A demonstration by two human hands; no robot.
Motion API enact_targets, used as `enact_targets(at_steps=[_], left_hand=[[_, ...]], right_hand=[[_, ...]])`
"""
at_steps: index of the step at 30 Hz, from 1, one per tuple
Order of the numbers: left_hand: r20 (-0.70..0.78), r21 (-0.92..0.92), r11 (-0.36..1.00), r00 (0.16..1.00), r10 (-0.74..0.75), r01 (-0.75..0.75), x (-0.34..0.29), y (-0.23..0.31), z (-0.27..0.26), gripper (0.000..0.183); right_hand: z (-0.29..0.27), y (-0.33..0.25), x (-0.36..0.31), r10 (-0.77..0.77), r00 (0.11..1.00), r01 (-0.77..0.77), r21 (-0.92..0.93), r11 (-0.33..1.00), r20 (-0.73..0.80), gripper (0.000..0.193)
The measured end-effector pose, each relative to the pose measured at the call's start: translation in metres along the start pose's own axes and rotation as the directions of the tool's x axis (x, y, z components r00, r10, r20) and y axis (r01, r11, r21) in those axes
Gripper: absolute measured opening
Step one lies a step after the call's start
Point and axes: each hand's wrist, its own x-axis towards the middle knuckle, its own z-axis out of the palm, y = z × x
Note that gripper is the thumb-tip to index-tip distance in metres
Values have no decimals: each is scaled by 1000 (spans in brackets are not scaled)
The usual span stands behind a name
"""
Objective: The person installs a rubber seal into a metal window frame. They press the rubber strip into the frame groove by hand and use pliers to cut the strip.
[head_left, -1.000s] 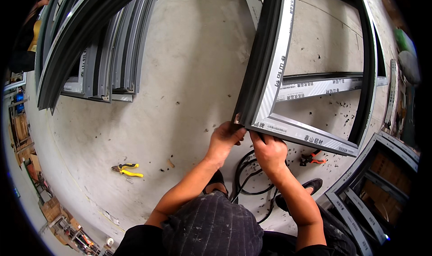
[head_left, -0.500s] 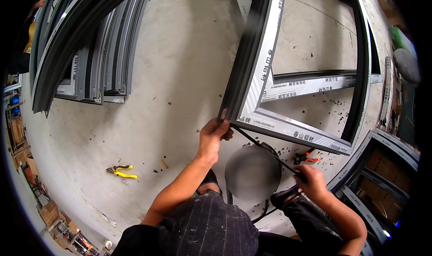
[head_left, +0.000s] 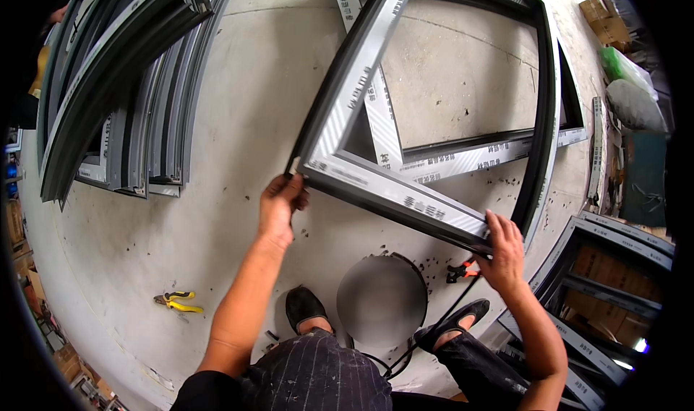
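our arms (head_left: pixel 244 302) stretch forward, left hand (head_left: pixel 280 207) gripping the frame (head_left: pixel 405 194) at its near left corner, right hand (head_left: pixel 503 250) clasping its near right end.

Frame (head_left: pixel 394 193): rectangular, dark sides, printed silver-white face, set askew. Strip (head_left: pixel 461 297): thin, black, trailing below its lower right corner.

A short-sleeved black top (head_left: pixel 196 395) is worn with dark trousers (head_left: pixel 484 360) that show thin pale pinstripes on the left leg (head_left: pixel 318 375) and whitish specks and smears on both, and with low black shoes (head_left: pixel 303 306), round at the toe, above which bare ankles (head_left: pixel 453 320) show.
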Motion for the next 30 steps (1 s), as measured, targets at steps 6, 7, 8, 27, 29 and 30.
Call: enact_targets(at_steps=[6, 7, 8, 27, 29, 30], left_hand=[[8, 19, 992, 992, 122, -122, 65, 58, -33, 20], [16, 18, 989, 989, 148, -148, 82, 67, -39, 21], [-24, -19, 988, 988, 152, -153, 93, 79, -39, 22], [840, 541, 838, -93, -534, 71, -143, -129, 30, 27], [847, 512, 849, 90, -524, 128, -122, -93, 61, 20], [863, 441, 887, 208, -461, 136, -117, -68, 79, 18]], right_hand=[[28, -70, 31, 32, 991, -26, 43, 999, -129, 71], [31, -86, 34, 29, 990, -19, 76, 997, -138, 70], [37, -99, 39, 26, 989, -7, 129, 992, -147, 69], [6, -148, 50, -80, 974, -65, 602, 796, 210, 14], [-8, -144, 69, 10, 1000, -22, 679, 734, 21, 18], [-16, -142, 70, 34, 995, 40, 686, 727, -94, 20]])
